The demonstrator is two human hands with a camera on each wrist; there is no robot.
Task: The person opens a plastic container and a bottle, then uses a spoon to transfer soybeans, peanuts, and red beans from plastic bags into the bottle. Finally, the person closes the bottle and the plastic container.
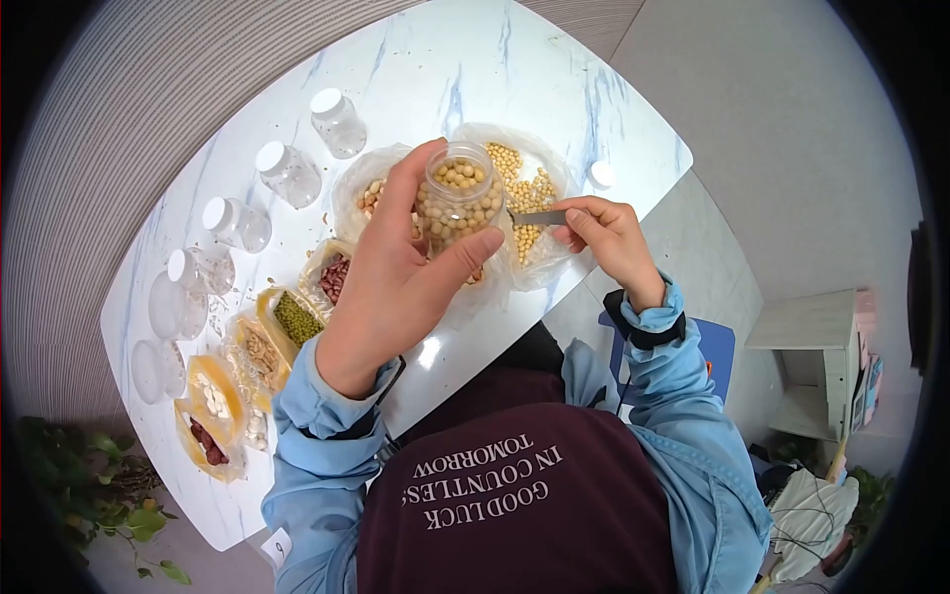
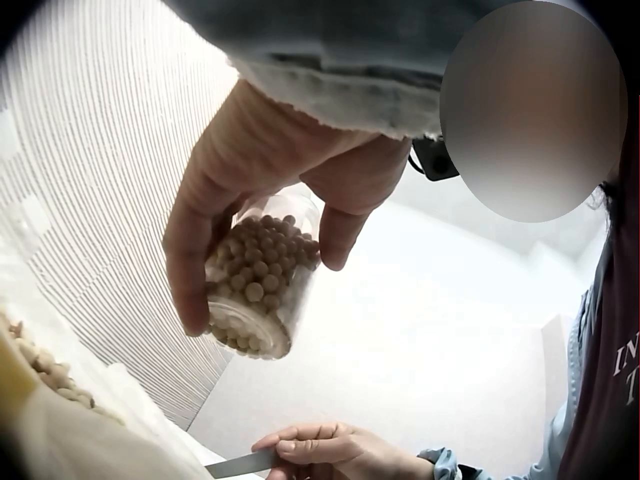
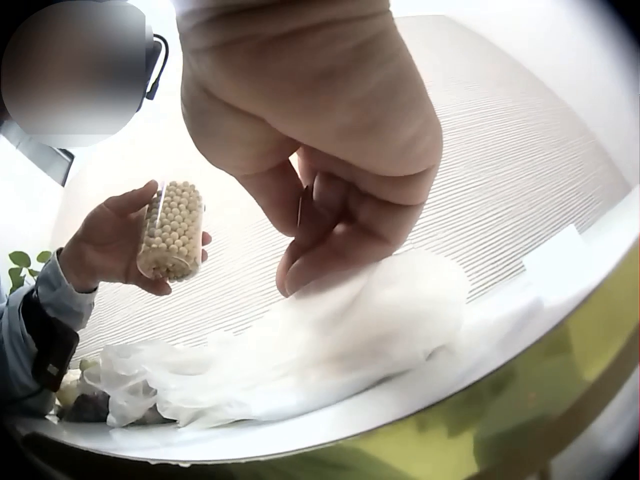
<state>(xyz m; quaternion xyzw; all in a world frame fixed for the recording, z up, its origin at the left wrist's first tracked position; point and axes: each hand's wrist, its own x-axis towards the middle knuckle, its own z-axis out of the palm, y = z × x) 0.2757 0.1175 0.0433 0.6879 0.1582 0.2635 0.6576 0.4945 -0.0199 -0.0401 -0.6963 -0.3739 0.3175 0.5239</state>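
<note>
The left hand (image 1: 401, 267) (image 2: 270, 160) (image 3: 105, 240) grips a clear jar (image 1: 460, 203) (image 2: 262, 275) (image 3: 172, 230) around its sides. Round pale yellow beans nearly fill the jar, whose mouth has no lid on it in the head view. Between thumb and fingers the right hand (image 1: 611, 241) (image 2: 345, 450) (image 3: 320, 140) pinches the handle of a metal utensil (image 1: 539, 218) (image 2: 240, 465). Its far end lies beside the jar, over an open plastic bag (image 1: 557, 163) of yellow beans (image 1: 534, 193); whether that end carries anything cannot be told.
Lidded jars (image 1: 338, 124) stand along the table's (image 1: 426, 59) far left side. Bags of peanuts, red beans (image 1: 334, 277), green beans (image 1: 297, 319) and other dry foods lie left of the hands. A white lid (image 1: 601, 175) lies by the right hand.
</note>
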